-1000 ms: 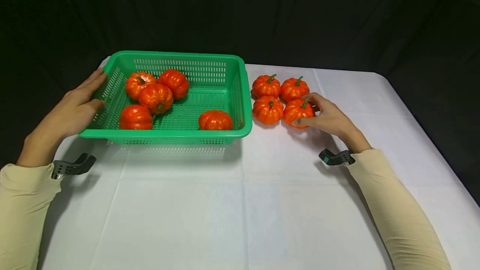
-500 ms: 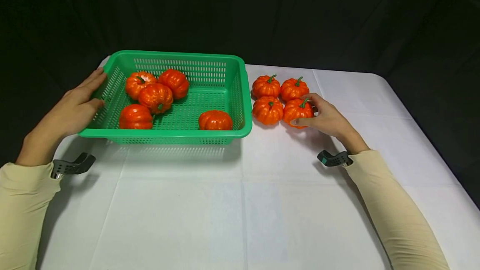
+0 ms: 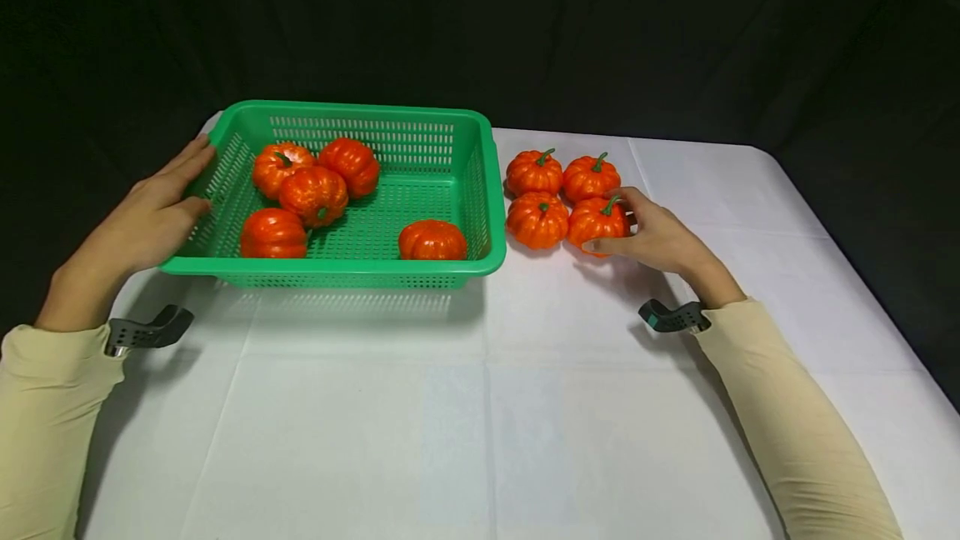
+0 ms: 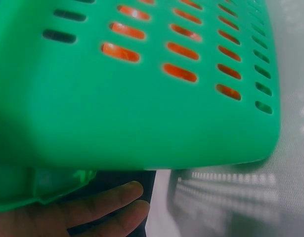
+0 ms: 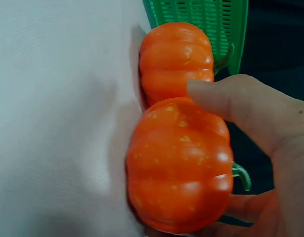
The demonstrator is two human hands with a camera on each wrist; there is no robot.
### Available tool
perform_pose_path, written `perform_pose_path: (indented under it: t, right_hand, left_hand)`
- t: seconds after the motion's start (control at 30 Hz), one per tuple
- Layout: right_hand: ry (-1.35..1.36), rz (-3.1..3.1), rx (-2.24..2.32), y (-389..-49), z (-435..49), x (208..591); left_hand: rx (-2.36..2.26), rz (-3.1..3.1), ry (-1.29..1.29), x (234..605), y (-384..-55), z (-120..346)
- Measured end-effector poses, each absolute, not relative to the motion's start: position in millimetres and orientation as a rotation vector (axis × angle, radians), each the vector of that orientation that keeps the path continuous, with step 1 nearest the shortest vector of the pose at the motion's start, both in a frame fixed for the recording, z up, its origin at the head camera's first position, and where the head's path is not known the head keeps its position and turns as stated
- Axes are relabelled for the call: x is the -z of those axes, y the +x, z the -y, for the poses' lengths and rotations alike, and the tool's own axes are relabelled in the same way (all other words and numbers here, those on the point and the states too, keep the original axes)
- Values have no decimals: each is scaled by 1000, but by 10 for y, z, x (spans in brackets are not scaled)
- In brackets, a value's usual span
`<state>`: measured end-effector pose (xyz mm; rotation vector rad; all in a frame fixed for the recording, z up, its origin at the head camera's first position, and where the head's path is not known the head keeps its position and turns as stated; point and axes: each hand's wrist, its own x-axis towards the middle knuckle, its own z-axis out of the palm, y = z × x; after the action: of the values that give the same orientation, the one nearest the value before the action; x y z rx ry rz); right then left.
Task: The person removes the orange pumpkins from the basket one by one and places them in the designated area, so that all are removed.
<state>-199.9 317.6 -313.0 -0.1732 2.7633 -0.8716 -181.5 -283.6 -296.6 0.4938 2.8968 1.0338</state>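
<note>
My right hand holds the nearest-right small orange pumpkin of a cluster on the table. The right wrist view shows the thumb along one side of this pumpkin and the fingers around the opposite side, with its green stem between. Touching it there is another pumpkin. On the left, my left hand rests at the left end of a green slotted basket, fingers fairly straight. The left wrist view has two straight fingertips beside the basket's wall.
Several pumpkins lie in the basket, one of them apart from the rest near the front right. Three more pumpkins stand beside the held one, right of the basket. A white cloth covers the table; a black curtain hangs behind.
Almost nothing differs. The whole head view shifts very slightly; both hands keep their places, and the pumpkins and basket stay where they were.
</note>
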Motion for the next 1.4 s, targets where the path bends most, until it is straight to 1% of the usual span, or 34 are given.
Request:
perform_pose_path:
  t: [0.3, 0.43, 0.63, 0.77, 0.93, 1.07, 1.2, 1.4]
  right_hand:
    - [-131, -2896, 820, -1946, -3084, 2894]
    - [-136, -2944, 940, -1877, -2935, 2785]
    - [-241, -2976, 1066, -1774, -2637, 2644]
    - [-218, -2990, 1036, -1750, -2530, 2583]
    - [-195, -2956, 1017, -1745, -2546, 2581]
    - [-224, -2966, 1062, -1734, -2549, 2559]
    - [-243, -2960, 1100, -1733, -2455, 2500]
    - [-402, -2940, 1163, -1759, -2213, 2438]
  left_hand:
    - [-1015, -2906, 491, 2945, -1823, 2827]
    - [-1012, -2907, 491, 2944, -1823, 2825]
    - [-1021, -2910, 497, 2944, -1833, 2812]
    - [-1031, -2903, 500, 2944, -1827, 2803]
    - [-1023, -2907, 504, 2933, -1827, 2798]
    - [-1016, -2909, 496, 2928, -1824, 2801]
    - [-1013, -2910, 482, 2937, -1814, 2812]
    - [-1022, -2902, 483, 2955, -1809, 2817]
